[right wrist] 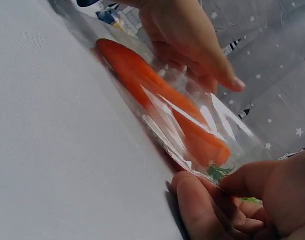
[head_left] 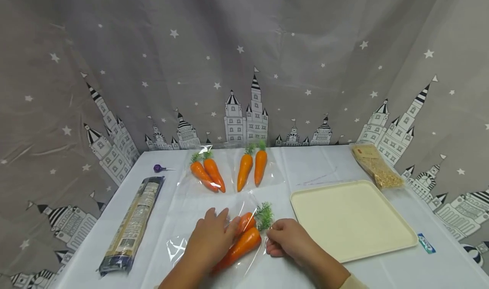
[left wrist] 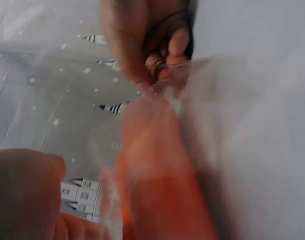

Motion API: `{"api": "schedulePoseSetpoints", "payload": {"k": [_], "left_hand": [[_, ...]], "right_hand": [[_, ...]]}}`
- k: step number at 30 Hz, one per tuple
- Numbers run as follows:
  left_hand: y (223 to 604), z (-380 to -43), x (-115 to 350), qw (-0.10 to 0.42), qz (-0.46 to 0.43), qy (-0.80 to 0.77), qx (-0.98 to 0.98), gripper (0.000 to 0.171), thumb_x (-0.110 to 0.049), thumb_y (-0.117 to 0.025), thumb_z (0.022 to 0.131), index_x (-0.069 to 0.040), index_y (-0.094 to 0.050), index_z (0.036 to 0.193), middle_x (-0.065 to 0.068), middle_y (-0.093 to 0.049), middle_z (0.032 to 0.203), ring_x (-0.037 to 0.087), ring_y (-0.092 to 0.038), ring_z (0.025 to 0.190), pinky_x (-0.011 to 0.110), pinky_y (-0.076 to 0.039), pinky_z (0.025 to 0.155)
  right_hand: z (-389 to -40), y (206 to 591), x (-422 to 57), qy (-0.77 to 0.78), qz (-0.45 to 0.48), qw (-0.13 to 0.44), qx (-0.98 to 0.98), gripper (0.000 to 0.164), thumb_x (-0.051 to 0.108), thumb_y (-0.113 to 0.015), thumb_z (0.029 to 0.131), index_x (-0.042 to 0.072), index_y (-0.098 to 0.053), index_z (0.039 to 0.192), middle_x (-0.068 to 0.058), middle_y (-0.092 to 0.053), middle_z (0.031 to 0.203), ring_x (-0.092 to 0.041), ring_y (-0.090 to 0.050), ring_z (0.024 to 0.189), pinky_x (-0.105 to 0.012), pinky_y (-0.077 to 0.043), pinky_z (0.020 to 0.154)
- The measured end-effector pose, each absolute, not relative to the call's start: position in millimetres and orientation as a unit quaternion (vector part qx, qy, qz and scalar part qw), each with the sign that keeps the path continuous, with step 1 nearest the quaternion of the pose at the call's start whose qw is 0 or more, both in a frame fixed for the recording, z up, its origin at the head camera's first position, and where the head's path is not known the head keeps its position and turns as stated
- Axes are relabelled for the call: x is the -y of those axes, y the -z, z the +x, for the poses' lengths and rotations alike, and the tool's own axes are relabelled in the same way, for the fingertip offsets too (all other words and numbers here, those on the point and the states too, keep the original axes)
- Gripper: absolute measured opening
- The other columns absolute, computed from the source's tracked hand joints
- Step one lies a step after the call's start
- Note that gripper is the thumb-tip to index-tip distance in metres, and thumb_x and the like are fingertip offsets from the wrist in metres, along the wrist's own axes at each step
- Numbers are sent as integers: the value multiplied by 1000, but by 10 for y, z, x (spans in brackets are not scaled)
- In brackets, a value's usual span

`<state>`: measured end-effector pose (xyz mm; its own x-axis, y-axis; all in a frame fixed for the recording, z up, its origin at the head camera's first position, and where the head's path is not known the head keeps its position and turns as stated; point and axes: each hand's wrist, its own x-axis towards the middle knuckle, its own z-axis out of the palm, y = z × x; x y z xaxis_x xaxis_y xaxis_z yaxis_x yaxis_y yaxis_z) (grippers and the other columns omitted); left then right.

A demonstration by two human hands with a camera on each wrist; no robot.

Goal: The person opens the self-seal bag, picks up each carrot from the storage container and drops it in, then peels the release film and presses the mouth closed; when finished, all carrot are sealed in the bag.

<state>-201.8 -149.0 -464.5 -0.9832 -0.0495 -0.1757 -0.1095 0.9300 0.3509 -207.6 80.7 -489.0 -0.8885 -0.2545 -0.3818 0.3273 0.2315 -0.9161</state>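
Note:
Two orange carrots (head_left: 242, 248) with feathery green tops (head_left: 263, 216) lie inside a clear plastic bag (right wrist: 165, 122) at the front middle of the table. My left hand (head_left: 212, 238) lies across the bag's left side in the head view, its fingers spread and fairly straight over the upper carrot. On the other side my right hand (head_left: 288, 240) pinches the bag's edge between thumb and fingers, beside the green tops. In the right wrist view, that right hand (right wrist: 242, 200) shows the pinch close up, with the left hand (right wrist: 185, 42) over the bag's far side.
Behind lie two more clear bags, each with two carrots (head_left: 214, 174) (head_left: 245, 172). A long printed packet (head_left: 131, 225) and a purple lollipop (head_left: 158, 168) lie on the left. On the right are a cream tray (head_left: 351, 221), a bag of grains (head_left: 376, 166) and a small blue-green packet (head_left: 426, 243).

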Motion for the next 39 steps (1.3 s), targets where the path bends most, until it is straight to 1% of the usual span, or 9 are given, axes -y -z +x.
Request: {"api": "schedulePoseSetpoints", "payload": {"k": [3,9,13,16,21,24,31,35,39], "left_hand": [[4642,-2062,1561,99,-60,-196,-974,73,-67,-50,100,-15,-56,152,21,-52,148,44,-57,127,69,-47,105],[4599,-2113,1692,126,-65,-221,-965,66,-52,-59,102,-11,-53,152,22,-61,138,45,-59,126,69,-48,104],[4579,-2166,1757,139,-70,-263,-952,65,-51,-60,101,-10,-53,151,20,-64,139,44,-59,130,68,-47,106],[4593,-2242,1837,141,-73,-293,-943,63,-51,-59,101,-10,-56,148,17,-67,133,39,-63,124,64,-51,103],[4620,-2391,1963,157,-82,-337,-925,60,-49,-57,103,-5,-57,145,16,-68,128,31,-66,108,56,-58,94],[4643,-2490,1977,155,-90,-361,-915,54,-45,-57,104,-4,-61,139,15,-69,126,27,-66,103,52,-59,91],[4737,-2826,1887,135,-91,-399,-902,43,-36,-62,102,-2,-67,128,8,-72,95,22,-65,80,36,-58,73],[4806,-2874,1816,132,-73,-403,-903,31,-34,-69,99,-7,-74,114,4,-71,91,20,-63,77,31,-54,68],[4806,-2811,1752,114,-38,-416,-901,17,-28,-71,99,-11,-75,98,3,-66,82,20,-58,74,30,-50,65]], "right_hand": [[-2107,4895,-821,624,39,215,-750,18,13,-63,101,-4,-64,98,-10,-74,81,-14,-73,65,-30,-63,62],[-2155,4893,-824,648,68,151,-744,21,13,-59,104,-7,-63,108,-12,-73,86,-14,-71,69,-31,-64,66],[-2188,4890,-827,669,73,124,-729,24,14,-59,105,-8,-60,116,-13,-75,94,-14,-72,76,-29,-64,68],[-2212,4887,-825,677,71,111,-724,26,13,-60,105,-8,-59,120,-15,-76,98,-16,-72,79,-28,-64,69],[-2204,4881,-816,660,68,97,-742,26,15,-62,102,-6,-63,117,-13,-78,99,-15,-70,81,-27,-62,69],[-2193,4884,-819,651,69,98,-750,26,15,-64,101,-5,-64,117,-12,-78,101,-14,-69,81,-27,-61,69],[-2238,4894,-846,656,56,82,-748,27,9,-64,98,-8,-63,120,-15,-78,104,-13,-67,77,-24,-60,68],[-2223,4873,-856,650,56,87,-753,27,11,-64,101,-7,-62,122,-13,-78,102,-13,-67,77,-24,-61,68],[-2230,4842,-887,631,51,74,-770,24,13,-63,102,-3,-64,119,-10,-78,100,-13,-66,76,-23,-59,66]]}}
